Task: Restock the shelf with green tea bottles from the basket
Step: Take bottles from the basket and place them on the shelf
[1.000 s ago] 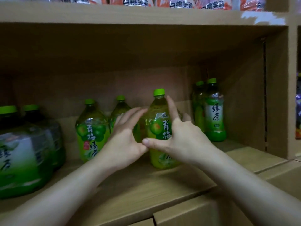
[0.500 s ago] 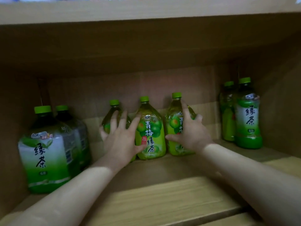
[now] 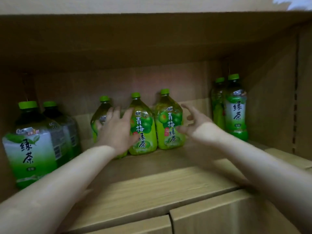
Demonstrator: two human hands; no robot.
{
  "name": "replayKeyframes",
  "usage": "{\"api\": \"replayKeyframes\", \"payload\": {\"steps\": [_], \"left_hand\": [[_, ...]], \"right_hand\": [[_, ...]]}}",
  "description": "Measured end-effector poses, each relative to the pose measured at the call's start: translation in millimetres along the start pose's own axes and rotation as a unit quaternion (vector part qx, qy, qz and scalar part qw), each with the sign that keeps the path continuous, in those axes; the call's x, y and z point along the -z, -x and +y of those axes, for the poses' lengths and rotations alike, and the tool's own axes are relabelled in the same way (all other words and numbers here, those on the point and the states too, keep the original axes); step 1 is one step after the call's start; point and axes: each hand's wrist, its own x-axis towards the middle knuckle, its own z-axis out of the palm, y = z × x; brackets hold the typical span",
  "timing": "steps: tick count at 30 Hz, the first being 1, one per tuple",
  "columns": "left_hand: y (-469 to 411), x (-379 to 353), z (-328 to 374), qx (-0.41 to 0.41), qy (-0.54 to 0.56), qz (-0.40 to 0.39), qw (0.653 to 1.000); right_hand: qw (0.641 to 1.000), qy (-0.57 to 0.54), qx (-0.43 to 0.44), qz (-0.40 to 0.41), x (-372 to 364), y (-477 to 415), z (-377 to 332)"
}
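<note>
3 squat clear plastic bottles of yellow-green plum green tea with green caps stand upright in a row near the back edge of the brown cardboard shelf (image 3: 152, 183), about midway along it. The left bottle (image 3: 101, 114) is partly hidden, and the middle bottle (image 3: 143, 132) and right bottle (image 3: 168, 127) stand touching.

The left hand (image 3: 116, 130) lies flat with straight, spread fingers over the gap between the left and middle bottles, gripping nothing. The right hand (image 3: 197, 125) hovers just beside the right bottle's outer flank, fingers splayed wide and loosely bent, holding nothing. Its thumb is close to the label, but contact cannot be told.

Each bottle's long axis is vertical. The right bottle lies directly left of the right palm, so that hand is nearer to it.

2 large dark green tea bottles (image 3: 30, 149) stand at the shelf's left end, and 2 slim green tea bottles (image 3: 236, 112) stand in the back right corner. The basket is not in view. The row looks set, so fetching more probably comes next.
</note>
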Motion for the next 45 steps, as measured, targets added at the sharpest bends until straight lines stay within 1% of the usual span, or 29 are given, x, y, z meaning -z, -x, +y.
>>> {"api": "replayKeyframes", "payload": {"steps": [1,3,5,7,11,15,18,20,24,26,27,28,29,30,31,32,33,35,36,37,38,39,40,41,42,43,44,45], "left_hand": [[3.8,9.7,12.5,-0.025,0.032,0.011,0.999],[16.6,29.6,44.9,-0.110,0.115,0.062,0.985],[38.8,46.0,84.2,-0.203,0.193,0.111,0.954],[68.9,54.4,124.5,-0.272,0.269,0.121,0.916],[131.3,39.5,206.6,-0.338,0.382,0.051,0.859],[183.8,-6.4,281.4,-0.341,0.461,-0.054,0.818],[216.9,-43.3,327.4,-0.352,0.457,-0.118,0.808],[235.3,-66.2,356.0,-0.350,0.441,-0.156,0.811],[264.5,-106.6,406.2,-0.331,0.421,-0.225,0.814],[275.8,-119.0,426.1,-0.335,0.404,-0.255,0.812],[280.1,-122.9,435.3,-0.337,0.399,-0.267,0.810],[283.8,-125.7,444.2,-0.338,0.397,-0.279,0.807],[287.1,-128.2,452.5,-0.338,0.396,-0.292,0.802],[290.4,-129.7,460.6,-0.339,0.396,-0.302,0.798],[293.8,-131.6,468.2,-0.342,0.393,-0.312,0.794],[297.1,-133.2,474.8,-0.349,0.389,-0.319,0.791],[300.4,-134.4,480.4,-0.356,0.385,-0.325,0.787],[307.1,-138.2,487.4,-0.360,0.384,-0.327,0.785],[310.1,-141.2,488.5,-0.355,0.386,-0.331,0.785],[312.4,-144.2,489.2,-0.347,0.384,-0.336,0.787],[313.6,-147.8,489.7,-0.342,0.379,-0.341,0.789],[313.1,-151.0,490.0,-0.339,0.376,-0.342,0.792],[311.4,-154.2,490.0,-0.331,0.380,-0.344,0.792],[309.9,-157.0,490.0,-0.317,0.385,-0.357,0.790],[308.1,-158.4,489.4,-0.302,0.387,-0.380,0.784],[306.9,-159.7,488.5,-0.290,0.383,-0.420,0.770],[306.7,-159.8,487.3,-0.272,0.390,-0.467,0.745],[306.7,-158.6,485.8,-0.249,0.418,-0.509,0.711]], "right_hand": [[1.000,-0.006,0.019,-0.002,16.7,13.1,-3.8],[0.998,-0.036,0.059,-0.015,54.3,46.6,-11.4],[0.993,-0.084,0.076,-0.044,92.2,85.6,-13.0],[0.990,-0.091,0.076,-0.071,127.1,122.6,-4.1],[0.994,-0.061,0.023,-0.082,181.1,192.1,37.0],[0.994,-0.053,-0.090,-0.041,225.3,258.5,105.3],[0.982,-0.035,-0.184,-0.011,244.4,299.9,167.7],[0.971,0.004,-0.238,-0.001,251.4,326.3,215.0],[0.940,0.115,-0.319,-0.036,246.6,371.2,306.8],[0.914,0.186,-0.354,-0.066,250.8,389.4,339.7],[0.895,0.218,-0.376,-0.098,256.3,398.8,352.4],[0.868,0.249,-0.402,-0.151,262.7,408.4,364.3],[0.832,0.276,-0.428,-0.219,268.3,418.3,376.2],[0.788,0.300,-0.454,-0.287,273.2,426.9,386.5],[0.745,0.314,-0.480,-0.342,276.6,434.3,397.6],[0.706,0.325,-0.502,-0.380,277.5,439.0,406.3],[0.682,0.343,-0.510,-0.396,276.0,442.6,415.1],[0.659,0.395,-0.495,-0.405,271.4,446.8,423.2],[0.658,0.411,-0.487,-0.401,270.1,446.8,421.9],[0.666,0.418,-0.479,-0.390,270.4,445.6,419.2],[0.680,0.415,-0.477,-0.371,272.5,443.7,415.7],[0.705,0.397,-0.475,-0.347,275.7,439.3,410.6],[0.735,0.365,-0.476,-0.316,280.5,432.5,403.7],[0.774,0.320,-0.469,-0.279,285.0,424.1,396.6],[0.814,0.271,-0.452,-0.244,287.5,414.7,386.7],[0.851,0.222,-0.427,-0.210,286.8,404.9,376.0],[0.882,0.167,-0.404,-0.176,283.6,396.1,366.0],[0.906,0.101,-0.385,-0.144,278.2,388.1,354.3]]}}
